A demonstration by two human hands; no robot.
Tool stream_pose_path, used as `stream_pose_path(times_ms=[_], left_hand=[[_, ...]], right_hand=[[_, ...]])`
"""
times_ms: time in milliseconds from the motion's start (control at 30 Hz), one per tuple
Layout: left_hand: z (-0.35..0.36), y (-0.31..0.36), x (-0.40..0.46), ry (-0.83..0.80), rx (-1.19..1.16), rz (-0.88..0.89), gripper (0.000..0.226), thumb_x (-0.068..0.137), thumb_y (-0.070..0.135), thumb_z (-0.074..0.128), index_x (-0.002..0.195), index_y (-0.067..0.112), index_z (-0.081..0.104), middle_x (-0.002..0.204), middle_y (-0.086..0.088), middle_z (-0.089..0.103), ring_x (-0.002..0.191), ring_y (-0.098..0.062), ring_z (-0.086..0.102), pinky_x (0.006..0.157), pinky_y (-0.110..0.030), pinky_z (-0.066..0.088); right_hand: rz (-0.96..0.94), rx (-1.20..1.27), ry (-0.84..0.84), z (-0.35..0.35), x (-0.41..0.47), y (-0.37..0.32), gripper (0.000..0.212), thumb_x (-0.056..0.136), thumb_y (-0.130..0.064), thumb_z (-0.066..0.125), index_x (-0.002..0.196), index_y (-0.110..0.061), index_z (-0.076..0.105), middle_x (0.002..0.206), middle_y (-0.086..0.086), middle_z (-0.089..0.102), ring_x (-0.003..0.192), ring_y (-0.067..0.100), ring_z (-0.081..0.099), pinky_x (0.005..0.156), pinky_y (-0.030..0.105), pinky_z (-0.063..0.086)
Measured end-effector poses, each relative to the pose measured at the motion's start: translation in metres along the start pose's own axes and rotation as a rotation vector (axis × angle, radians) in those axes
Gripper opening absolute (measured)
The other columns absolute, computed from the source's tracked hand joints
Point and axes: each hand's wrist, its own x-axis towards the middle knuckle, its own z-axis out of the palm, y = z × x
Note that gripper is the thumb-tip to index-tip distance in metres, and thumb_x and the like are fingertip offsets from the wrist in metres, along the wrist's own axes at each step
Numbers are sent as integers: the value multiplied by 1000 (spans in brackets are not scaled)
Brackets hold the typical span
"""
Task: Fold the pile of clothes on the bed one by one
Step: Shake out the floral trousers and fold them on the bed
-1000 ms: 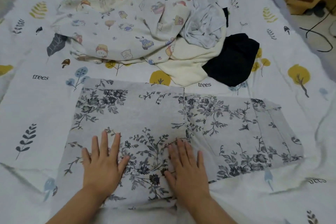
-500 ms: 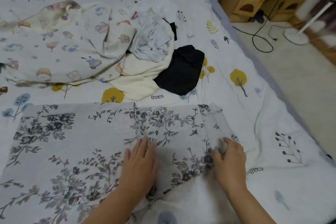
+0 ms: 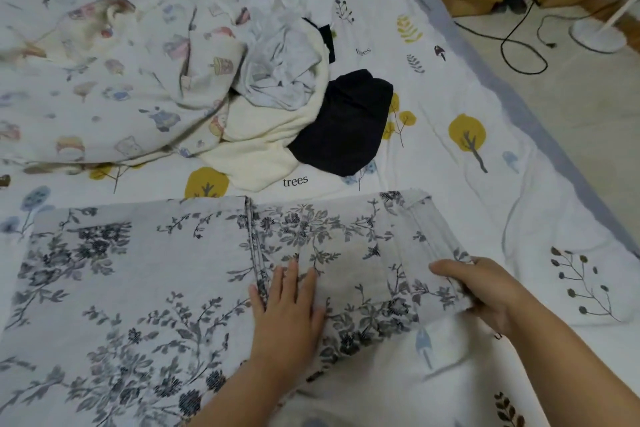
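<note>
Fingers (image 3: pixel 446 269) of right hand (image 3: pixel 485 291) curled over the right end of the grey floral garment (image 3: pixel 166 274), pinching its ribbed edge; fingers of left hand (image 3: pixel 287 312) straight and flat, pressing the cloth down just right of the centre seam. Garment spread flat across the near side of the bed (image 3: pixel 460 87), rest of the pile (image 3: pixel 214 87) further back: cartoon-print piece, pale crumpled piece, cream piece, black piece (image 3: pixel 343 121), all unfolded. Step in hand, by the look of it: first cross fold of the floral garment, left hand as anchor, right end about to come over. Next move likely needs: lift the pinched end, carry it leftward over the pressing hand's line, match edges, smooth out. No containers in view; nothing held in anything. Cables and a fan base (image 3: pixel 599 35) on the floor to the right, clear of the work.
</note>
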Motion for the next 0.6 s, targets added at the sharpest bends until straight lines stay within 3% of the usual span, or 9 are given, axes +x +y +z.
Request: stream_pose_path(times_ms=[67,200,267,333,367,433,467,533,600], left_hand=[[-6,-6,-1,5,-85,-12,59,98,49,15,149,29,-7,157,5,-16,144,-17,-15,113,-48,-13],[-23,-23,-11,49,-355,11,59,99,45,26,150,26,3,158,3,9,144,-13,12,119,-36,9],[-41,-31,-19,69,-582,1,56,98,42,32,149,28,12,154,6,25,136,-4,25,115,-25,20],[-66,-41,-27,89,-789,-39,52,97,42,33,146,32,21,151,13,29,128,6,25,107,-14,19],[-82,-47,-31,105,-879,-54,51,94,48,31,143,36,26,149,14,32,127,7,27,107,-14,19],[-115,-61,-41,144,-1051,-55,60,81,62,25,134,39,40,142,13,43,128,1,38,113,-28,27],[-131,-70,-46,163,-1150,-48,66,77,65,23,131,35,48,136,11,52,124,-4,48,110,-35,36],[-161,-91,-58,159,-1336,-41,73,74,70,24,124,29,57,119,6,66,110,-10,61,95,-35,50],[-184,-114,-67,126,-1432,-61,78,69,83,32,118,30,62,114,4,69,106,-14,64,91,-36,50]], right_hand=[[-90,4,-35,5,-17,-9,22,80,-1,65,59,-8,64,45,7,60,37,17,57,40,18,44],[-328,-35,-75,40,-65,-39,13,78,-1,67,77,-14,71,67,6,72,53,21,68,43,22,49],[-452,-140,-96,65,-90,-49,20,78,-4,66,80,-23,72,71,1,73,59,19,69,43,22,51],[-577,-275,-97,96,-116,-59,19,74,-11,68,82,-29,68,71,-3,72,61,16,68,47,26,55],[-626,-343,-93,113,-126,-61,15,73,-16,69,84,-25,66,73,-2,71,62,16,67,51,30,55],[-715,-501,-97,148,-142,-61,19,72,-28,68,87,-19,60,74,1,68,65,17,64,57,36,54],[-765,-570,-109,166,-147,-58,21,72,-32,66,87,-21,57,73,-1,66,65,15,63,58,35,54],[-863,-695,-145,202,-154,-51,22,76,-35,62,92,-27,49,75,-6,63,68,13,62,62,31,53],[-949,-789,-187,237,-156,-40,28,82,-36,59,104,-31,44,86,-7,63,80,17,62,70,30,52]])
